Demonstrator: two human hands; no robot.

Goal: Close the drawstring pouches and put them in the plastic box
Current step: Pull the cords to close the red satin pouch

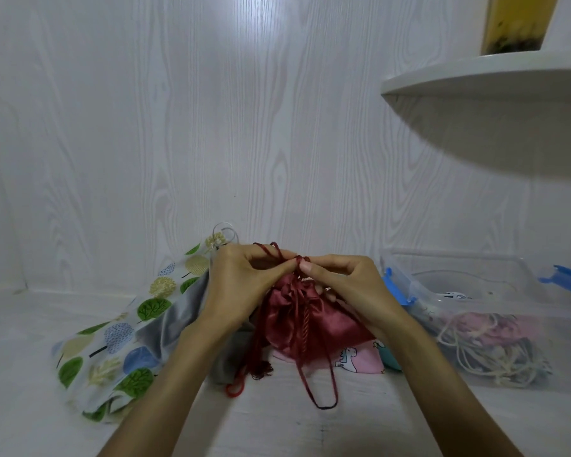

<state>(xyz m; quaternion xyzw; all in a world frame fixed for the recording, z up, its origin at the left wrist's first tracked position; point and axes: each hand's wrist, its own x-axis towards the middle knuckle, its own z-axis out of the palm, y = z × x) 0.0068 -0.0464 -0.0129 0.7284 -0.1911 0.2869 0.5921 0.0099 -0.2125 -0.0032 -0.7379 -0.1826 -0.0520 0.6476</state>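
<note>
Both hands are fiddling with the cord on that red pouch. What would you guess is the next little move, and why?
Probably pulling the two cord ends apart to snug the knot. The left hand and right hand each pinch the dark red cord just above the red satin pouch, whose mouth is already gathered. The plastic box waits to the right.

Dark red satin pouch [305, 321]; tree-print pouch [119, 331] green, blue, beige.
</note>
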